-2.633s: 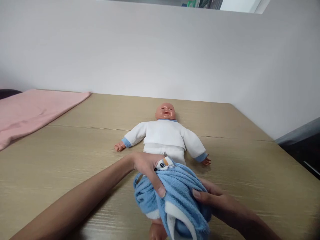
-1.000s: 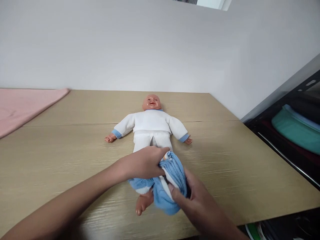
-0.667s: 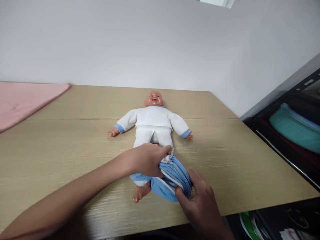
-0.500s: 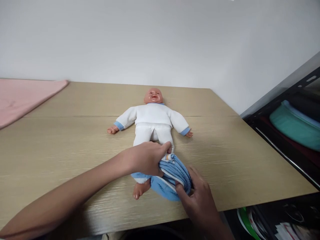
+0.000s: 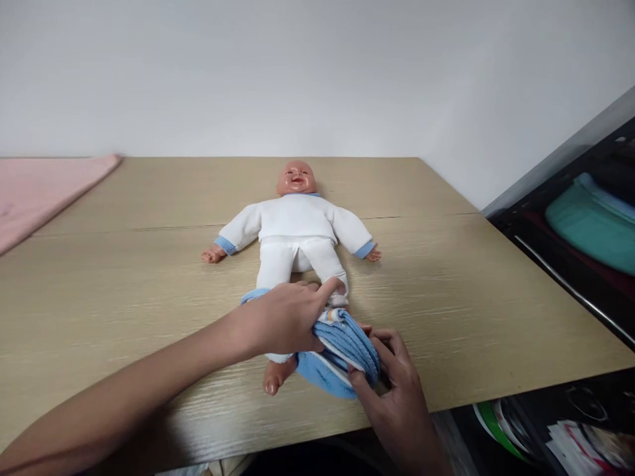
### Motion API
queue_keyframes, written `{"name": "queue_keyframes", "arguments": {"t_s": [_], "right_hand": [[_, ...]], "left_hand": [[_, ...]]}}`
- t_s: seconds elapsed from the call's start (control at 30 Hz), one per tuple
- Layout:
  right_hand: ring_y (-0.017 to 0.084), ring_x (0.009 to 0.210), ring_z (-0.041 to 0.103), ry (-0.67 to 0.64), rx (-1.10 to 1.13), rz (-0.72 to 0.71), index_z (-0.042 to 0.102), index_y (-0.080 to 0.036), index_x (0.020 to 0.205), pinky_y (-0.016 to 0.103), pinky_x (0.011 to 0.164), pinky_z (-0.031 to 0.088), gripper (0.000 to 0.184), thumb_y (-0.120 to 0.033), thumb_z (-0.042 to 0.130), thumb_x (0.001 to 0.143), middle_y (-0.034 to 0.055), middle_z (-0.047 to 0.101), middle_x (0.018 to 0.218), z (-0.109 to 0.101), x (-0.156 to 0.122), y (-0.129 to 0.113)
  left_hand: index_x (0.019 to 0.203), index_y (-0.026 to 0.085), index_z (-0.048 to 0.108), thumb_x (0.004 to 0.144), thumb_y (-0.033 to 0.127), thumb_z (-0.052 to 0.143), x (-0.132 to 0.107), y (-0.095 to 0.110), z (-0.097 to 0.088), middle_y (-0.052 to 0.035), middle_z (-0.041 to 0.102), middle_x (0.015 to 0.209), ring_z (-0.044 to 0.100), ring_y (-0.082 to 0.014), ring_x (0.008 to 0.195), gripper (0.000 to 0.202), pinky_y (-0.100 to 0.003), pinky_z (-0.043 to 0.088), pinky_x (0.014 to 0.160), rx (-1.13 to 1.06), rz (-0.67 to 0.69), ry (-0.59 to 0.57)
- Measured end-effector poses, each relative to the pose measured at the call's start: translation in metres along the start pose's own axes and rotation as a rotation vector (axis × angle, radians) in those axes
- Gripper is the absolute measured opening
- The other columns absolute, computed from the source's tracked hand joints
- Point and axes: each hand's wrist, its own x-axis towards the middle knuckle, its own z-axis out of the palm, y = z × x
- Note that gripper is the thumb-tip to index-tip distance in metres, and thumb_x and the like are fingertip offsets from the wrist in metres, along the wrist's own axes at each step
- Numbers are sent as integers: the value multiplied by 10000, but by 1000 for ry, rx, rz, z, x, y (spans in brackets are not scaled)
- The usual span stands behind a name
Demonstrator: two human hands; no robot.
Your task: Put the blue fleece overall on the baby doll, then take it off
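Note:
A baby doll (image 5: 297, 218) with a white cloth body and blue cuffs lies on its back, its feet toward me. Blue fleecy doll pants (image 5: 327, 373) with white trim are around its lower legs, one leg of them bunched into folds. My left hand (image 5: 288, 317) is closed on the upper edge of the bunched folds, its thumb against the doll's leg. On the other side, my right hand (image 5: 391, 390) pinches the folds between thumb and fingers. One bare doll foot (image 5: 278, 375) sticks out on the left; the other is mostly hidden by the fabric and my hand.
The wooden table (image 5: 471, 297) meets a pale wall (image 5: 297, 79) at the back. A pink cloth (image 5: 44, 188) lies at the far left. Beyond the right edge stands a black rack (image 5: 560, 291) with folded green fabric (image 5: 590, 225).
My view has shifted slightly. The blue fabric on the left leg side now shows higher, beside my left wrist. Both hands keep their hold on the bunched folds.

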Motion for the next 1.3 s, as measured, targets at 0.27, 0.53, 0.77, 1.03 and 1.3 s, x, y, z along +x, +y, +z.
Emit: {"name": "queue_keyframes", "arguments": {"t_s": [0.27, 0.53, 0.77, 1.03, 1.3], "right_hand": [[255, 1075, 707, 53, 145, 148, 787, -226, 989, 305, 843, 655, 103, -286, 731, 928, 112, 592, 1243, 5, -6, 4], [247, 946, 755, -79, 453, 327, 788, -200, 1115, 304, 855, 635, 244, -364, 736, 942, 66, 786, 1003, 4, 4, -13], [243, 951, 749, -105, 557, 397, 718, -241, 1147, 329, 891, 643, 276, -385, 777, 919, 44, 774, 996, 10, 9, -7], [253, 1149, 759, 24, 607, 222, 586, -283, 1355, 349, 997, 629, 565, -458, 880, 906, 99, 751, 1309, 13, 20, 13], [319, 1115, 796, -305, 448, 239, 787, -211, 1218, 428, 1010, 627, 379, -499, 791, 972, 93, 853, 1184, -13, 67, 24]], "left_hand": [[1535, 201, 395, 819, 301, 757, 3, 0, -4, -121, 768, 1104, 731, -373, 1037, 809, -376, 479, 779, -62, -42, -78], [1447, 246, 390, 828, 242, 745, 4, -17, -7, -73, 711, 1144, 708, -299, 1044, 714, -369, 509, 865, -368, 95, -100], [1453, 267, 413, 847, 180, 713, 3, -26, -16, -63, 698, 1249, 709, -253, 1093, 682, -361, 550, 912, -650, 202, -87], [1430, 268, 576, 809, 225, 828, 2, -22, -25, -36, 722, 1257, 712, -263, 1127, 672, -355, 555, 944, -673, 158, 28], [1106, 204, 744, 919, 320, 791, 9, -34, -24, 6, 776, 1045, 718, -220, 965, 225, -302, 531, 855, -687, 245, 12]]}}
